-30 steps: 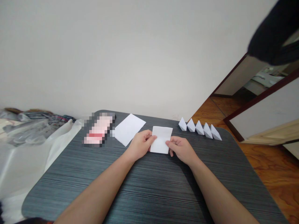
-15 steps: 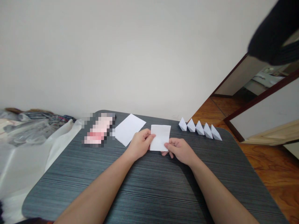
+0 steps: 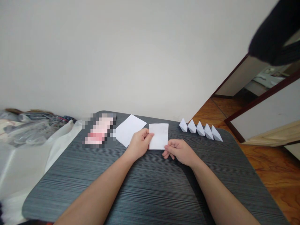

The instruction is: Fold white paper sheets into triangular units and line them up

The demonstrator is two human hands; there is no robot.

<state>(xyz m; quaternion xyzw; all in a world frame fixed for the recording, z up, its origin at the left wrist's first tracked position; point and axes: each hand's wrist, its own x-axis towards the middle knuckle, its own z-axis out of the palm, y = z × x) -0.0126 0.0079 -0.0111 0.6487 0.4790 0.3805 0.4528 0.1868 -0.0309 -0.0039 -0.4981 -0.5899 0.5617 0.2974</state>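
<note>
A small white square of paper (image 3: 158, 136) is held up above the dark table. My left hand (image 3: 140, 141) pinches its left edge, thumb in front and fingers behind. At its lower right corner, my right hand (image 3: 177, 150) grips the paper between thumb and index finger, the other fingers loosely bent beneath. Whether the square has several folded layers I cannot tell. Behind my left hand, larger white paper (image 3: 130, 128) lies flat on the table. Several folded white paper pieces (image 3: 200, 128), pointed at the top, stand in a row to the right.
The dark wood-grain table (image 3: 150, 193) stands against a pale wall (image 3: 131, 56). A blurred-out pinkish object (image 3: 99, 129) lies at its back left. Plastic-wrapped items (image 3: 47, 131) are heaped beyond the left edge. A dark blurred shape (image 3: 274, 37) hangs at the upper right.
The paper square has moved slightly left and up in my hands. My right thumb now sits nearer its lower right corner. The things on the table have stayed put.
</note>
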